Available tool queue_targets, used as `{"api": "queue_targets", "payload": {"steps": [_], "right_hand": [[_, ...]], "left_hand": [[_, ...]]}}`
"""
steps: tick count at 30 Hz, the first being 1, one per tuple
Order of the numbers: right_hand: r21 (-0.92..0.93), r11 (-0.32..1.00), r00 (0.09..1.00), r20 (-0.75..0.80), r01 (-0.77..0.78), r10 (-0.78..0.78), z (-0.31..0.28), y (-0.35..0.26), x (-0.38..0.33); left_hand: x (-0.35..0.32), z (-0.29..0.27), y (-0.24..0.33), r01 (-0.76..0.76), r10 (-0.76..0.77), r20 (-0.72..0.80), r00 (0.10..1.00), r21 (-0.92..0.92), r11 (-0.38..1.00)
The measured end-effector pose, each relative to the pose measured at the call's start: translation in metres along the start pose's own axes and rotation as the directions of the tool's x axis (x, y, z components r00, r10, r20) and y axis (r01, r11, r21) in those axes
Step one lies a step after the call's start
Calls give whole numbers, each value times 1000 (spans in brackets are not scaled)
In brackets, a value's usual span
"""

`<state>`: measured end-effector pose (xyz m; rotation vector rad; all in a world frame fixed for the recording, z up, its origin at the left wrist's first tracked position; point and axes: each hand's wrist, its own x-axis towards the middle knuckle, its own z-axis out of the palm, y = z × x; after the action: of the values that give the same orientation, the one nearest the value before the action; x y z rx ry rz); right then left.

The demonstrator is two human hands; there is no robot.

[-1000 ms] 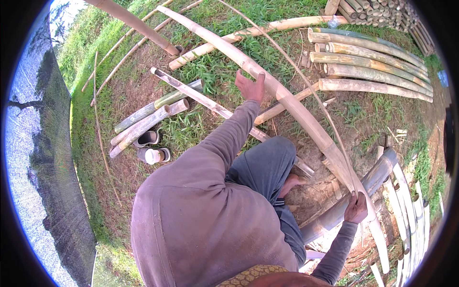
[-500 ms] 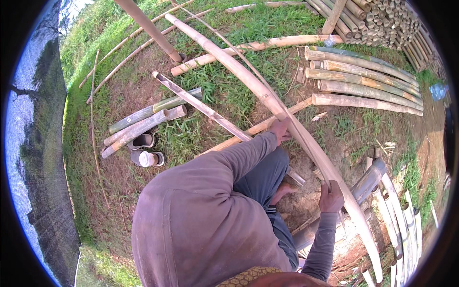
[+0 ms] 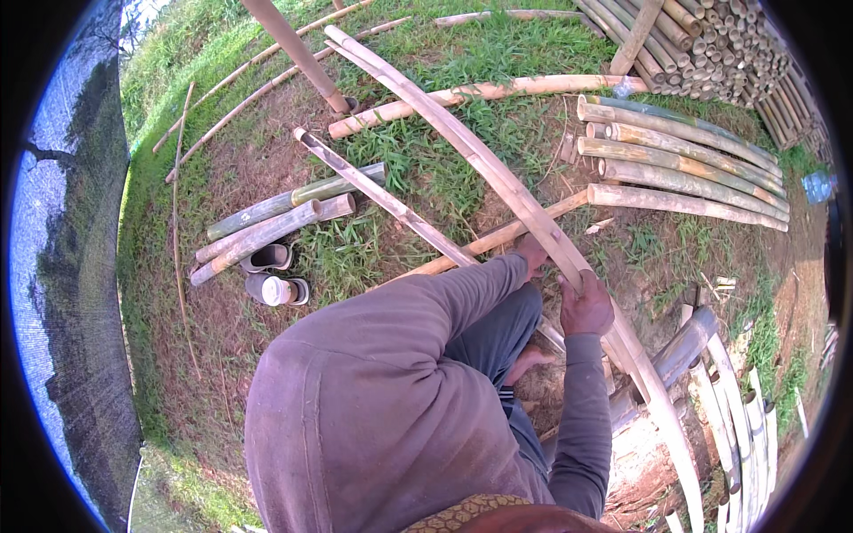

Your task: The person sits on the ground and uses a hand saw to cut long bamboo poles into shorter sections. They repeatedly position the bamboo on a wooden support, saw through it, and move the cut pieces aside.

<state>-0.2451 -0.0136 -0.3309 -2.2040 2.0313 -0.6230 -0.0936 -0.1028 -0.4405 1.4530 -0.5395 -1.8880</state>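
A long, pale split bamboo pole (image 3: pixel 449 133) runs slantwise across the view, from the far grass down to the lower right past my right side. My left hand (image 3: pixel 533 252) is at its left edge near my knee, closed against it, with some fingers hidden underneath. Slightly nearer, my right hand (image 3: pixel 587 306) grips the pole, the thumb over the near edge. Below that hand, the pole's pale inner face and edges continue to the lower right. A bamboo crosspiece (image 3: pixel 498 234) on the ground passes beneath the pole.
Cut bamboo lengths (image 3: pixel 680 160) lie in a row at right, with a large bamboo stack (image 3: pixel 724 49) behind. A thick dark bamboo (image 3: pixel 689 342) and split pieces (image 3: pixel 729 417) lie lower right. Shoes with a lidded cup (image 3: pixel 277 290) sit left beside short bamboo pieces (image 3: pixel 258 240). A post (image 3: pixel 298 58) stands far left.
My right hand has moved up along the pole, away from me and closer to my left hand. The strip edge that stood apart near it now lies hidden or closed against the pole.
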Motion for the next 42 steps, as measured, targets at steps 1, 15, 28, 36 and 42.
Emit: {"api": "queue_targets", "payload": {"steps": [1, 15, 28, 36, 42], "right_hand": [[6, 1000, 999, 33, -20, 19, 1, -2, 1], [18, 1000, 1000, 22, -2, 2, 37, -3, 7], [56, 996, 992, 104, -73, 67, 39, -30, 30], [83, 990, 984, 148, -111, 98, 39, -22, 37], [79, 991, 982, 164, -106, 91, 46, -20, 36]], "left_hand": [[5, -1, -4, -22, 22, -19, 1000, -1, 1000], [14, 0, -18, -26, 20, -55, 998, -111, 993], [52, -15, -45, -9, 1, -76, 997, -110, 994], [51, -5, -44, -50, 42, -77, 996, -104, 993], [41, -4, -40, -82, 75, -62, 995, -124, 989]]}}
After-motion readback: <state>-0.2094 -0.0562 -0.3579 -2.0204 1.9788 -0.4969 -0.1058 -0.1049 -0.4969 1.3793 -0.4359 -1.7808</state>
